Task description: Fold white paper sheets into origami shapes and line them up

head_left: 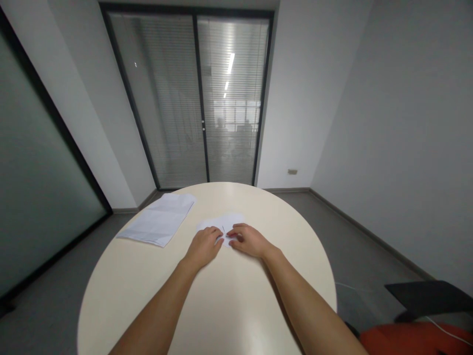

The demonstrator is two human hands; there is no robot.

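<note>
Paper (232, 219) lies just below the centre of the frame, with a short dark line near its middle. Left hand (205, 245) and right hand (251, 240) rest over its two sides, fingers bent inward; whether either pinches the sheet I cannot tell. Larger sheets (158, 219) lie left of centre on the round table (221, 310). Blinds (170, 103) fill the upper middle, and a red chair (414, 340) shows at lower right.

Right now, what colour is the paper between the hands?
The paper is white, seen in the head view.
</note>
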